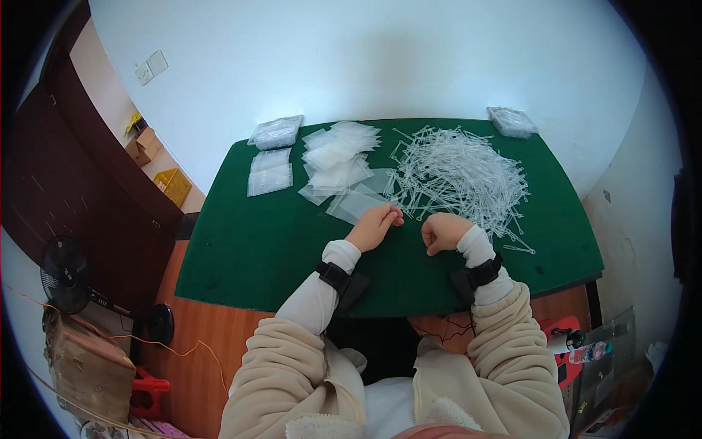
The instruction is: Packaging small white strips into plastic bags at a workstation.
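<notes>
My left hand is closed, its fingers curled together at the near edge of the loose clear plastic bags. Whatever it may hold is too small to make out. To its right, my right hand is closed too, thumb and fingertips pinched and pointing down over the green table; I cannot tell what, if anything, is between them. Just beyond my right hand spreads a big heap of thin clear plastic sticks with small ringed ends. More flat bags lie piled left of the heap.
A neat stack of small bags lies at the left, below a packed clear bundle. Another bundle sits at the far right corner of the green table. A white wall stands behind. Boxes, a fan and a red stool flank the table.
</notes>
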